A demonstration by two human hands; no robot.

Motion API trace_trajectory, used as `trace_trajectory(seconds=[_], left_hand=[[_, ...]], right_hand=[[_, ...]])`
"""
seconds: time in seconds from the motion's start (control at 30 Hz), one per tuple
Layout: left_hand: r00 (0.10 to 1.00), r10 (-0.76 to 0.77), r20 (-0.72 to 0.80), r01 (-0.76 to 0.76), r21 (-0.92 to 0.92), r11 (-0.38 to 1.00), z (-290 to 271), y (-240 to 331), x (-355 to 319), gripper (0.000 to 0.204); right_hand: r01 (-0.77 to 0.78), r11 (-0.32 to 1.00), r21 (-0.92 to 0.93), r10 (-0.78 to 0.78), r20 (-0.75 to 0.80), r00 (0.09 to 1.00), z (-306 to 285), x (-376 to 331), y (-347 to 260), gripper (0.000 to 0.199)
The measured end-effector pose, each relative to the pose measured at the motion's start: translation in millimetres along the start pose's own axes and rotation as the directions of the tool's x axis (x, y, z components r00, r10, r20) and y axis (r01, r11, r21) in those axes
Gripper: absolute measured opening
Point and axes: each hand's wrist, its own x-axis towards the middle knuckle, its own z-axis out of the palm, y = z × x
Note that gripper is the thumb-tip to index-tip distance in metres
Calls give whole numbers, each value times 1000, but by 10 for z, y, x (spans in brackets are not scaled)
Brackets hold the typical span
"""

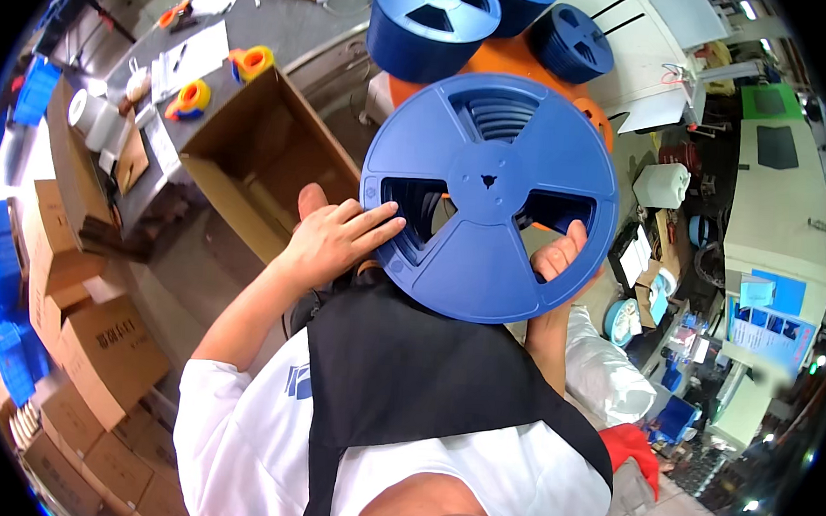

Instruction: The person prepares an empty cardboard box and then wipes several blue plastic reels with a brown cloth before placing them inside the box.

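Note:
A stack of round blue plastic reels [488,182] is held up in front of my black apron, its top face toward me. More flanges of the stack show through the wide openings around its hub. My left hand [332,240] grips the left rim, with fingertips at the edge of an opening and the thumb apart outside the rim. My right hand [557,256] holds the right side, its fingers showing in another opening while the palm is hidden beneath. Just left of the stack stands an open cardboard box [239,188]; what lies inside it cannot be made out.
Several more blue reel stacks [434,30] stand on an orange surface [498,59] at the far side. A grey table [328,15] at the far left bears tape dispensers [190,100] and papers. Closed cartons [114,354] are piled at the left. A white plastic bag [608,376] is at the right.

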Motion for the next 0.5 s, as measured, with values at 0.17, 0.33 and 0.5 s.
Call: trace_trajectory(seconds=[0.17,0.33,0.5], left_hand=[[999,-36,-22,36,16,999,-15,159,-206,44],[988,-153,2,152,27,988,-46,385,-250,42],[959,-284,8,284,-5,959,54,546,-354,36]], right_hand=[[-95,995,13,94,5,996,-140,60,-55,30],[-118,991,69,123,-79,989,-251,111,-103,28],[-211,964,162,235,-151,960,-413,206,-116,24]])
